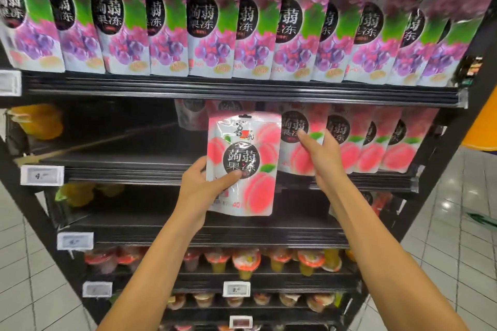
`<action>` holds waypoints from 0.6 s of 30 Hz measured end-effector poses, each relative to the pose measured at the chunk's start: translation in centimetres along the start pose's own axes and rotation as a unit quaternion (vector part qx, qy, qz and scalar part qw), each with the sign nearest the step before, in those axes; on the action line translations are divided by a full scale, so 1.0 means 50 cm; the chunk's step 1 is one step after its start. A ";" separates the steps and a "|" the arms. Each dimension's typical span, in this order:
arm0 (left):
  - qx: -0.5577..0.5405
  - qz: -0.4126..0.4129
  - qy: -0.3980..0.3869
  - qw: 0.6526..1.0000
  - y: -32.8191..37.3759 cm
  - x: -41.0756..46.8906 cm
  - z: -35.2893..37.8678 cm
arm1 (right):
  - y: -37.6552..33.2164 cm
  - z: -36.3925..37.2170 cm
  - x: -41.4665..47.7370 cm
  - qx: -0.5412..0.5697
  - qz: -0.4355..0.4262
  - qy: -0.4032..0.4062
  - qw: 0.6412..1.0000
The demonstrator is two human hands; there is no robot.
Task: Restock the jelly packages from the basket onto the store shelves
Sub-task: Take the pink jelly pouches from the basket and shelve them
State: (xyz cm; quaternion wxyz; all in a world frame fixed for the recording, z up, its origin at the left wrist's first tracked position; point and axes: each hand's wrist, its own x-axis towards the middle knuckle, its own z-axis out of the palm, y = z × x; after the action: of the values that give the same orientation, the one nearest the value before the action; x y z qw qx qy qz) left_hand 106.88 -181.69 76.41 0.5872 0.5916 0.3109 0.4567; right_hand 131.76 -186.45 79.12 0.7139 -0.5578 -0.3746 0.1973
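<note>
The glossy pink-and-white peach plastic pouch (265, 188) in the left hand (200, 183) read "蒟蒻果冻" on its black round badge (241, 160), with "40%" below the thumb. The purple grape plastic pouches (215, 21) above the grip bore the same characters.

Tops of the grape packs (215, 21) cropped by the upper edge. Print on the price tags (42, 175) too blurred to read. Behind the held peach pack (242, 164), two more packs (193, 113) mostly covered, flavour unclear. Fingers of the left hand (199, 188) out of sight behind that pack, only the thumb showing. Front of one shelved peach pack (298, 140) partly masked by the right hand (320, 153); gripping or merely touching, impossible to tell. Yellow cups (37, 121) at far left smeared, contents unclear. Lowest row of cups (183, 327) sliced by the bottom edge. Orange shape (481, 126) at right cut off, unidentifiable.
</note>
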 end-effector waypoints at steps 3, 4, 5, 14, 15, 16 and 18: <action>0.000 0.001 0.001 1.000 -0.001 0.006 -0.005 | 0.005 0.007 0.008 -0.033 -0.003 0.011 0.999; -0.001 0.003 0.003 1.000 -0.001 0.008 -0.009 | 0.010 0.004 0.006 -0.040 -0.006 0.003 0.999; -0.003 0.005 0.005 1.000 -0.002 0.011 -0.012 | 0.016 0.002 0.003 -0.042 -0.012 -0.009 0.999; -0.004 0.012 0.002 1.000 -0.019 0.032 -0.015 | 0.028 -0.053 -0.025 -0.199 -0.080 -0.043 0.976; -0.001 0.010 0.001 1.000 -0.022 0.035 -0.012 | 0.029 -0.058 -0.031 -0.228 -0.091 -0.021 0.969; 0.001 0.008 0.000 1.000 -0.026 0.038 -0.009 | 0.030 -0.062 -0.038 -0.253 -0.101 0.007 0.962; 0.005 0.003 0.000 1.000 -0.031 0.043 -0.003 | 0.032 -0.071 -0.052 -0.289 -0.109 0.051 0.950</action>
State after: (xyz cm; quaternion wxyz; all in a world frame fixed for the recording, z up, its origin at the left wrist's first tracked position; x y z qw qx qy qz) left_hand 107.86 -179.48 75.23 0.5829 0.5953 0.3113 0.4571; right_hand 132.98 -190.06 76.43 0.5576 -0.7051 -0.4373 -0.0267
